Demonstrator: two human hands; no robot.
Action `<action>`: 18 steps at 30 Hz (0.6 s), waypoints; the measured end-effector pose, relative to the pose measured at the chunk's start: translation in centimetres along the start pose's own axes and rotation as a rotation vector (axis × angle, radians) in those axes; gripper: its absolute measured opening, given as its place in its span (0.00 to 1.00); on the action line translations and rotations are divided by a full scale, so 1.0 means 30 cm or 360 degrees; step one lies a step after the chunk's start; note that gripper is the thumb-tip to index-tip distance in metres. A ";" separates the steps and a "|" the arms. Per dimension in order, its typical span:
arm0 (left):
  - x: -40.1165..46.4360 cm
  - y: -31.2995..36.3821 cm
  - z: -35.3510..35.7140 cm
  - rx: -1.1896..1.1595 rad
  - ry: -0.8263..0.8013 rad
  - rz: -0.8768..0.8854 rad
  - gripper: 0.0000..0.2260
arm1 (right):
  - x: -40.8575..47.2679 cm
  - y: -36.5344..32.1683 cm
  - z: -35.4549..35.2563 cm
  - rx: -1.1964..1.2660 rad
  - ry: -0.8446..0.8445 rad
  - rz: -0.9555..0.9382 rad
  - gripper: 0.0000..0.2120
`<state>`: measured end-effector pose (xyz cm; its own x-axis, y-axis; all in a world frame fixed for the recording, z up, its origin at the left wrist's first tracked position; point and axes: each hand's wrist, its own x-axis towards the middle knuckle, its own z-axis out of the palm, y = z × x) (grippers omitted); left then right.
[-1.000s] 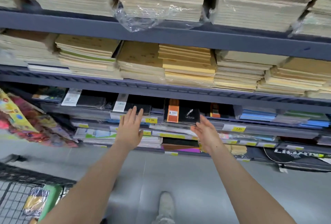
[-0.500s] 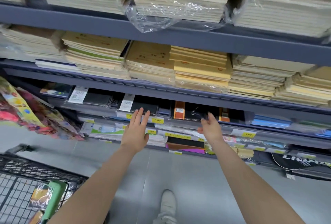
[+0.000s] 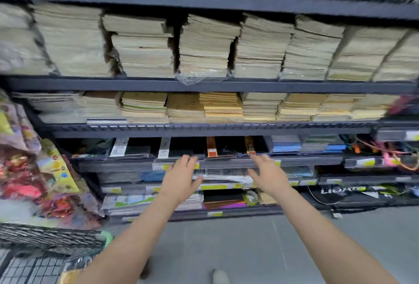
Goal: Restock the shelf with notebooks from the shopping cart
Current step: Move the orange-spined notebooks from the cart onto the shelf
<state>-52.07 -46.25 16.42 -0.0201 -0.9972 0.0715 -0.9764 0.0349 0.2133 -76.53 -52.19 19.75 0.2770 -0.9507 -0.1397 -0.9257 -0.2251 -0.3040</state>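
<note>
- The shopping cart (image 3: 45, 249), with its wire basket, sits at the person's lower left, well below and left of the dark notebook shelf (image 3: 226, 163). Something in wrapping lies in it, but blur keeps the view from showing whether these are notebooks.
- The left hand (image 3: 181, 179) hovers just in front of the shelf's lip, fingers straight and spread, its grip wide and holding nothing. Its fingertips reach about to the yellow price tags (image 3: 197, 166) on the lip.
- Just behind the lip lies the row of black notebooks (image 3: 181, 147), flat in their slots, with an orange-banded notebook (image 3: 211, 147) to the right of the left hand.
- The right hand (image 3: 269, 177) hangs at the same height, right of the orange-banded notebook, also open and holding nothing, apparently clear of the shelf.
- Judged from this, the step in hand is squaring the row on the shelf, or turning to the cart for more stock.
- To do it well, the person should press flat palms on the front edges and push the stack evenly so the edges line up with the lip.
- The price tags should stay uncovered, and like covers should stay together.
- For the next load, the left hand is nearer the cart; a two-handed lift would keep slippery wrapped packs from sliding.
</note>
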 end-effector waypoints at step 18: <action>-0.700 0.137 -0.145 0.0210 0.0220 0.0189 0.22 | -0.831 -0.090 0.047 -0.0223 0.0299 -0.0182 0.24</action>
<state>-54.72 -24.88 20.03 -0.1156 -0.9679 0.2233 -0.9888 0.1336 0.0670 -80.58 -27.58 22.71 0.3410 -0.9375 0.0697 -0.9214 -0.3480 -0.1727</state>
